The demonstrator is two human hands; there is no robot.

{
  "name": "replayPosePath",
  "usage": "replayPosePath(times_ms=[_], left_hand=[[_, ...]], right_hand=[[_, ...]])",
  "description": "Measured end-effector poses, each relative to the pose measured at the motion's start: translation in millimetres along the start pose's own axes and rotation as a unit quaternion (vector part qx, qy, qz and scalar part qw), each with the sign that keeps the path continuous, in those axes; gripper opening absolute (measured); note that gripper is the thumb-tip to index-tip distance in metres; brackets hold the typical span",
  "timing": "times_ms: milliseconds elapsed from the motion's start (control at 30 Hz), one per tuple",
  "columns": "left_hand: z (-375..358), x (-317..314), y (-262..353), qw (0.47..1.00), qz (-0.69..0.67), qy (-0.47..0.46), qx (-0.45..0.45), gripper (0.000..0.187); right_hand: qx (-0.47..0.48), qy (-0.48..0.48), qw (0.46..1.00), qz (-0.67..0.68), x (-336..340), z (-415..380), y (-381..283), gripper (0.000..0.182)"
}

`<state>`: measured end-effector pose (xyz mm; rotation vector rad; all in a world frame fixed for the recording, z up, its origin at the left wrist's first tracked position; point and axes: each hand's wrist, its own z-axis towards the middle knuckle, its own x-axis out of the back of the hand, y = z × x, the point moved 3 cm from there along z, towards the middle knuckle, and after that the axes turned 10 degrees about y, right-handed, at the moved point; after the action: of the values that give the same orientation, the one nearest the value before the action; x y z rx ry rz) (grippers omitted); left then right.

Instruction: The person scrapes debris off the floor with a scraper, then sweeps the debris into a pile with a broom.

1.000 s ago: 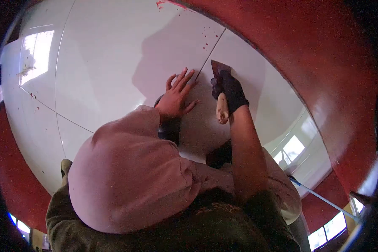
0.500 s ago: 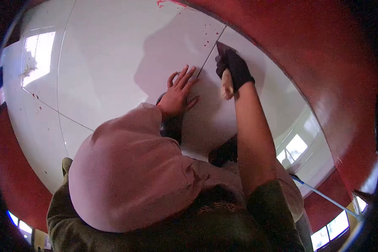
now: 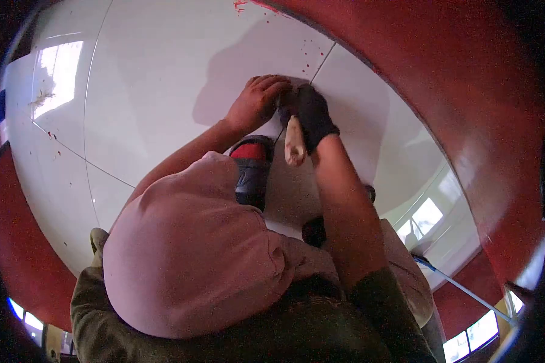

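My right hand [image 3: 312, 115], in a black glove, grips a scraper whose pale wooden handle [image 3: 293, 143] sticks out toward me. Its blade is hidden between my two hands, down on the white tile floor [image 3: 151, 78] at a thin tile joint [image 3: 322, 62]. My bare left hand [image 3: 255, 101] has its fingers curled, pressed against the glove at the blade end. Whether it holds the blade is hidden. My pink-clad knee [image 3: 188, 260] fills the lower middle of the view.
A red and black sandal [image 3: 252, 166] is on my foot just below the hands. A glossy red painted band [image 3: 466, 103] curves around the tiles at right and top. Red paint specks [image 3: 306, 55] dot the floor. A blue-handled tool [image 3: 460, 285] lies at lower right.
My left hand lifted off the tile, where it lay flat with spread fingers, and curled up against the scraper. My right hand moved left with the scraper to the joint. The sandal came into view.
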<state>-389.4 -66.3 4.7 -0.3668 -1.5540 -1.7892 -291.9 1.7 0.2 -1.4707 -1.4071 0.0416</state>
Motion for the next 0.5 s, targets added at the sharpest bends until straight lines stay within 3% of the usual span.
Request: replayPosePath(times_ms=[67,133,200,233,267,300,333,400,433,500], left_hand=[[3.6,-3.8,-3.3,0.995,0.026,-0.078,-0.062,0.035],[18.6,-4.3,-7.2,0.996,0.015,-0.077,-0.051,0.034],[23.3,-3.9,-7.5,0.996,0.005,-0.075,-0.044,0.033],[24.4,-3.7,-7.0,0.996,-0.003,-0.077,-0.049,0.033],[27.5,-2.8,-6.6,0.995,-0.008,-0.077,-0.055,0.032],[19.8,-6.2,-8.0,0.994,0.014,-0.097,-0.053,0.033],[11.3,-10.8,-9.9,0.985,0.091,-0.072,-0.126,0.033],[21.7,-2.1,1.4,0.993,-0.004,-0.062,-0.097,0.032],[27.2,-6.0,-0.6,0.992,0.006,-0.05,-0.115,0.033],[41.8,-10.5,-9.7,0.985,0.075,-0.044,-0.148,0.034]], right_hand=[[0.003,0.192,0.981,0.022,0.9,-15.4,-3.8,0.023],[-0.175,0.145,0.941,0.252,-4.2,-1.9,13.0,0.023],[-0.104,0.024,0.994,-0.032,23.8,6.5,-25.4,0.032],[-0.099,0.06,0.992,0.049,-7.8,15.5,9.3,0.03],[-0.095,0.061,0.992,0.046,-15.7,11.5,18.0,0.03],[0.047,0.12,0.985,-0.115,-15.0,6.9,13.7,0.026],[0.041,0.156,0.983,-0.086,-4.8,0.1,1.1,0.024],[0.032,0.188,0.98,-0.054,6.9,-3.6,-12.0,0.023],[-0.11,0.15,0.975,0.117,3.0,2.6,1.2,0.025],[-0.082,0.016,0.996,-0.021,6.0,27.5,0.8,0.029]])
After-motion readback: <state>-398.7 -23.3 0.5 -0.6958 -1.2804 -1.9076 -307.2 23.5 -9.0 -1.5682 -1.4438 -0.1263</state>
